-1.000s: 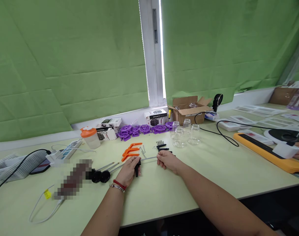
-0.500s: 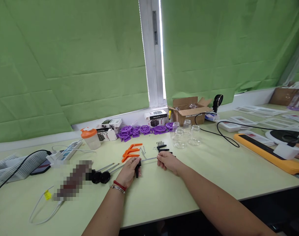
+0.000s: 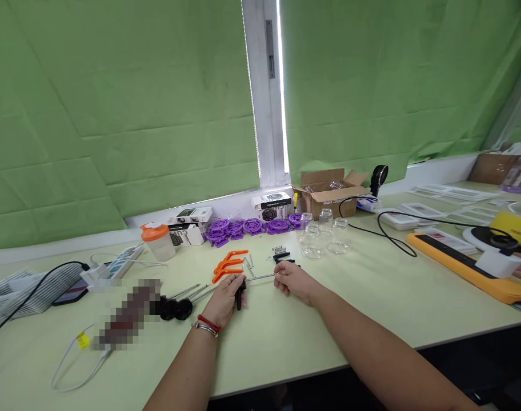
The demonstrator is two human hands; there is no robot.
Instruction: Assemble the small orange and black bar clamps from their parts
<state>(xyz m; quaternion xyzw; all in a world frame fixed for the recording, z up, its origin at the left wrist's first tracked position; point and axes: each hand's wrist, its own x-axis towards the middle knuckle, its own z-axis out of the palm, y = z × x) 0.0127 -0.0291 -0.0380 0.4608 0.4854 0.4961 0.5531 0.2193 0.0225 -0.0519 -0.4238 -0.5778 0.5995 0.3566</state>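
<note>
My left hand [image 3: 223, 301] is closed around a black plastic handle [image 3: 239, 299] that points down toward the table. From it a thin metal rod [image 3: 260, 277] runs to the right. Its far end is pinched between the thumb and fingers of my right hand [image 3: 295, 279], which hide the tip. Just beyond lie black plastic parts [image 3: 281, 257] and small metal springs [image 3: 279, 249]. Orange frame-like pieces [image 3: 228, 264] and loose metal pins [image 3: 251, 261] sit behind my left hand. Left of it rest metal rods with round black ends [image 3: 183, 309].
Purple plastic discs [image 3: 252, 226] and printed boxes [image 3: 271, 200] line the back. Several glass jars [image 3: 312, 245] stand before an open carton [image 3: 329, 194]. An orange-lidded cup [image 3: 155, 232] and power strip [image 3: 125, 258] are left; a yellow-edged device [image 3: 461, 265] lies right.
Both hands keep nearly the same hold on the handle and rod, with only a tiny shift of the right. A yellow object has come into view at the far right.
</note>
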